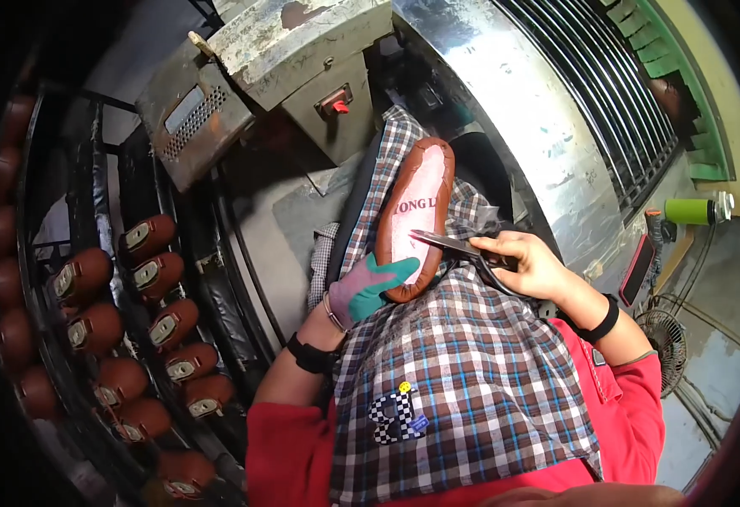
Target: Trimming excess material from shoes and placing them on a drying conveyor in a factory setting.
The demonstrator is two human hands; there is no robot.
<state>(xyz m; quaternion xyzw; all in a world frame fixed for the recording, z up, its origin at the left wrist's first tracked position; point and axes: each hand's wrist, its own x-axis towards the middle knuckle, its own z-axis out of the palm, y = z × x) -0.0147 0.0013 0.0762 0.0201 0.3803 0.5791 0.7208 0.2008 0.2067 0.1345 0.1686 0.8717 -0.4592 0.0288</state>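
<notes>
A brown shoe upper (418,190), its sole side facing up, lies over my lap. Its edges are folded in around a pale pink insole with dark lettering. My left hand (368,289), in a mauve and green glove, grips it at the near end, with the thumb over the insole. Bare, my right hand (524,262) is closed on dark scissors (439,240). Their blades point left and reach over the pink insole at its right side; whether they touch it I cannot tell. A plaid apron (471,363) covers my front and lap.
To the left stands a dark rack (104,211) with several brown shoes (159,275) on it. A worn metal box (311,51) is ahead. A metal machine (530,93) with a grille runs along the right, near a green bottle (689,211), a phone (637,269) and a fan (664,342).
</notes>
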